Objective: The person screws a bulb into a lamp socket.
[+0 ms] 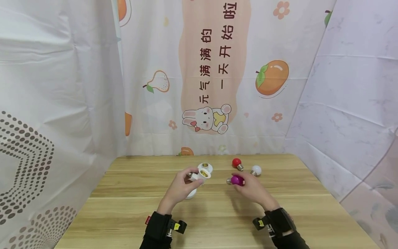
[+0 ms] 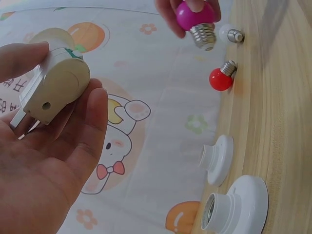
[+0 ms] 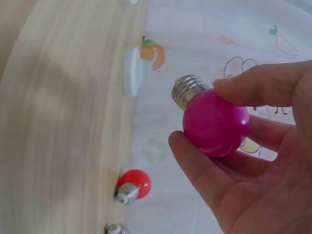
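Note:
In my left hand [image 1: 178, 189] I grip a white plug-in lamp socket [image 2: 61, 85] between thumb and fingers, above the table. A metal plug blade shows at its lower end in the left wrist view, and its threaded opening shows in the head view. My right hand [image 1: 254, 189] holds a magenta light bulb [image 3: 217, 122] by its round globe, also off the table. The bulb's silver screw base points left, toward the socket, with a gap between the two.
Two round white lamp holders [image 2: 251, 204] stand on the wooden table [image 1: 130, 207], the nearer one partly behind my left hand in the head view. Near the back right lie a red bulb [image 1: 236, 162] and a white bulb [image 1: 256, 169]. A printed curtain [image 1: 155, 114] hangs behind.

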